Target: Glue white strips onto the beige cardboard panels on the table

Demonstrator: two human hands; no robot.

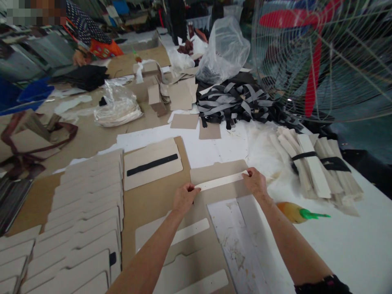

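My left hand [183, 198] pinches the left end of a narrow white strip [221, 181]. My right hand [255, 182] pinches its right end. The strip lies stretched across a tan card panel [216, 169] on the table in front of me. Just left of it lies another tan panel [152, 162] with a black strip along its middle. Nearer to me lie more tan panels with a white strip [190, 230] on each.
Overlapping rows of pale panels [85, 212] fill the left. A glue bottle with a green nozzle [298, 212] lies right of my right arm. Bundled white strips [315, 163], a heap of black straps [241, 102], plastic bags and a fan [324, 57] stand behind. Another person [88, 36] works far left.
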